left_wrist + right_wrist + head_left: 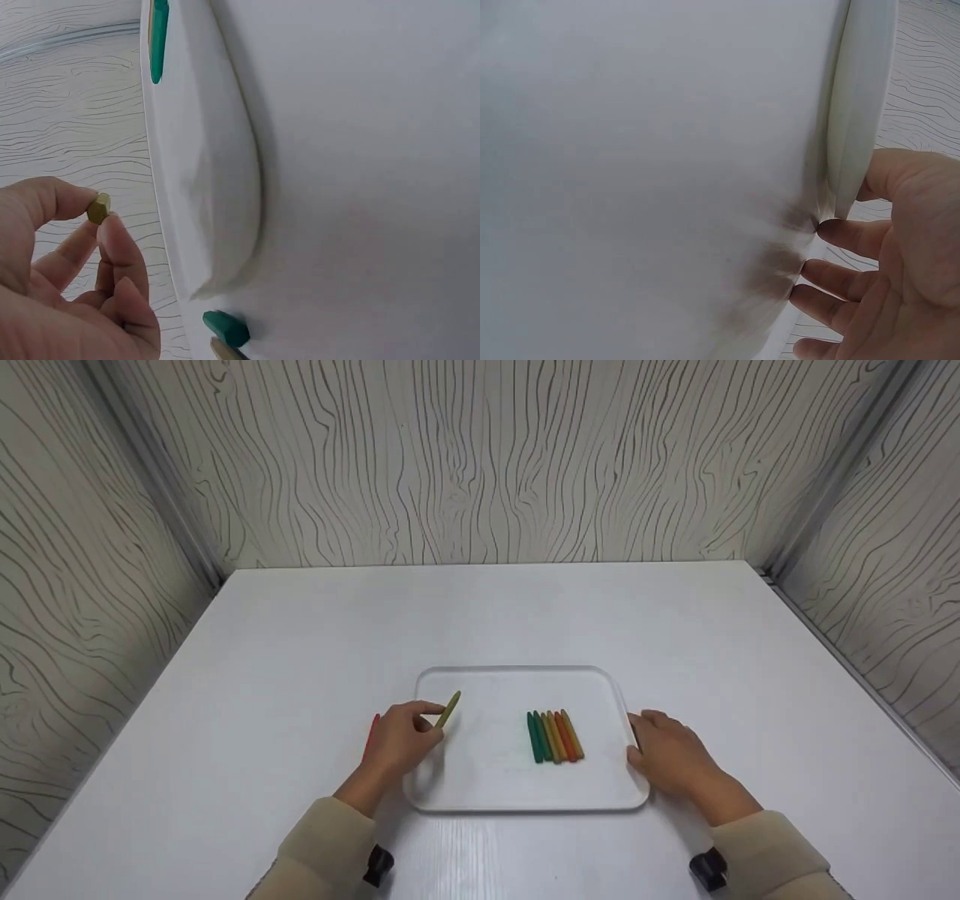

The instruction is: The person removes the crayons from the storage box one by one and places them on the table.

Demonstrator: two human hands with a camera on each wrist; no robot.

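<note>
My left hand [405, 735] pinches an olive-green crayon [448, 709] between thumb and fingers, over the left side of a white tray [480, 787]. The left wrist view shows that crayon [98, 209] end-on, raised above the tray's level. On the tray, right of its middle, several crayons [555, 736] lie side by side, green at the left and then olive, orange and red tones. At the tray's right edge, my right hand [671, 754] holds the rim [859, 97], with the thumb over it and the index fingertip against its outer side.
Partly hidden behind my left hand, a red crayon [372, 735] lies on the white table [262, 675]. Near the tray, the left wrist view also shows a green crayon [226, 328] and a tan one [225, 349] on the table. Wood-patterned panels [480, 465] enclose the back and sides.
</note>
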